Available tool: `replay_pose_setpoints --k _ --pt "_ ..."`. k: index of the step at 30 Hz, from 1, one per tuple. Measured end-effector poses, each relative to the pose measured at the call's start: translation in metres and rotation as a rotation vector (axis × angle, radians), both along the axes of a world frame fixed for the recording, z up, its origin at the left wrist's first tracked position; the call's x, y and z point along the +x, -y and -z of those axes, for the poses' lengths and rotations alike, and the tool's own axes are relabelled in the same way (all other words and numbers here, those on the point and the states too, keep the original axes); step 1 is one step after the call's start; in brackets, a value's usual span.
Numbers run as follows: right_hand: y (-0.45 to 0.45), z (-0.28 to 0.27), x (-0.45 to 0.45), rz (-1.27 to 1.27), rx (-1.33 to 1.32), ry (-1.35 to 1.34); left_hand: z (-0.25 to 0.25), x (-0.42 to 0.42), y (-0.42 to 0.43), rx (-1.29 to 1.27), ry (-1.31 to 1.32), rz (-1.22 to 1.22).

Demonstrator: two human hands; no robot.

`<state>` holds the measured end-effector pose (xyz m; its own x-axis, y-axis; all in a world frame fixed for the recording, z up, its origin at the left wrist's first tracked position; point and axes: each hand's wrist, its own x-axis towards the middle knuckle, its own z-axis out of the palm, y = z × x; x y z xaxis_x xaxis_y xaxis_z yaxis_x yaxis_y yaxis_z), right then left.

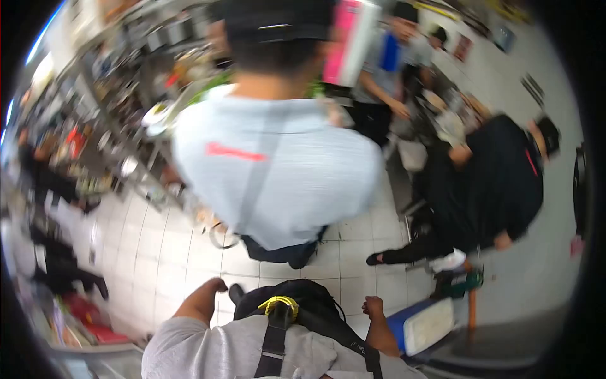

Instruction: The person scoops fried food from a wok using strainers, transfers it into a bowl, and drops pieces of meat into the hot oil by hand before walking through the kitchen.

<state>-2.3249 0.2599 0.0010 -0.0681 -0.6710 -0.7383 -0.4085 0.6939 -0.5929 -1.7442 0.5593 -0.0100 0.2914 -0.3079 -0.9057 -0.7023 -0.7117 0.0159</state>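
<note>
My left hand (216, 285) hangs at my side above the tiled floor, touching nothing I can see. Its fingers are small and partly turned away, so how far they close is unclear. On the other side, my right hand (373, 306) hangs with its fingers curled in, and no object shows in it. Nearest to that hand is a blue bin (396, 325) with a white slab-like top (429, 326). A dark apron (297, 294) with a yellow ring-shaped item (279, 304) at the chest lies between my arms.
A person in a light shirt (278, 170) stands close ahead, back turned. At the right, a person in black (486, 180) bends beside a metal counter (398, 180). Crowded shelving (104, 114) runs along the left, with other people beyond. White tiles (353, 252) cover the floor.
</note>
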Motion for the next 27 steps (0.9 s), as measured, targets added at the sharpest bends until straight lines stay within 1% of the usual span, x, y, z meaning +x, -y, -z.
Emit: replay_pose_setpoints --k 1,2,3,4,5,6,7,8,9,10,11,12,13,15,17,18,21,22,25,26,27 --pt "0.001 -0.001 0.014 -0.161 -0.026 -0.046 0.001 0.017 -0.010 -0.032 -0.007 -0.042" --pt "0.002 0.011 0.020 -0.320 -0.048 -0.090 -0.011 0.031 -0.017 -0.064 -0.015 -0.084" --pt "0.002 0.023 0.028 -0.477 -0.070 -0.127 -0.011 0.045 -0.036 -0.134 0.014 -0.161" --pt "0.000 0.037 0.028 -0.655 -0.032 -0.046 -0.012 0.059 -0.055 -0.209 0.040 -0.234" --pt "0.003 0.042 0.044 -0.832 0.017 0.036 -0.006 0.077 -0.079 -0.304 0.138 -0.323" --pt "-0.018 0.024 0.078 -1.022 -0.177 -0.033 -0.015 0.092 -0.101 -0.316 0.123 -0.467" --pt "-0.021 0.045 0.088 -1.381 -0.398 0.015 -0.021 0.099 -0.125 -0.323 0.104 -0.612" --pt "-0.025 0.065 0.099 -1.727 -0.789 0.027 -0.007 0.105 -0.159 -0.401 0.172 -0.709" --pt "-0.029 0.086 0.110 -1.897 -1.204 0.075 0.006 0.110 -0.190 -0.478 0.251 -0.799" --pt "-0.029 0.070 0.177 -1.707 -0.735 0.011 0.012 0.115 -0.219 -0.407 0.240 -0.839" --pt "-0.033 0.058 0.233 -1.550 -0.443 -0.083 0.010 0.122 -0.247 -0.347 0.212 -0.942" --pt "-0.041 0.047 0.283 -1.444 -0.282 -0.155 0.006 0.119 -0.277 -0.281 0.182 -1.032" --pt "-0.051 0.039 0.328 -1.398 -0.195 -0.203 0.005 0.112 -0.305 -0.212 0.146 -1.112" --pt "-0.071 0.031 0.410 -1.375 -0.096 -0.248 0.014 0.101 -0.348 -0.123 0.148 -1.007" --pt "-0.089 0.031 0.479 -1.429 -0.057 -0.255 0.008 0.101 -0.377 -0.052 0.107 -1.057" --pt "-0.098 0.032 0.511 -1.457 -0.046 -0.256 0.016 0.106 -0.389 -0.028 0.116 -1.114" --pt "-0.120 0.040 0.590 -1.549 -0.002 -0.272 0.005 0.154 -0.405 -0.017 0.102 -1.327" --pt "-0.127 0.045 0.613 -1.576 0.014 -0.285 0.005 0.175 -0.410 -0.057 0.132 -1.357" --pt "-0.140 0.064 0.681 -1.633 0.067 -0.336 -0.018 0.257 -0.412 -0.170 0.152 -1.508" --pt "-0.145 0.068 0.708 -1.660 0.085 -0.366 -0.015 0.277 -0.414 -0.303 0.303 -1.544" --pt "-0.149 0.068 0.735 -1.680 0.095 -0.397 -0.014 0.304 -0.418 -0.291 0.268 -1.572"
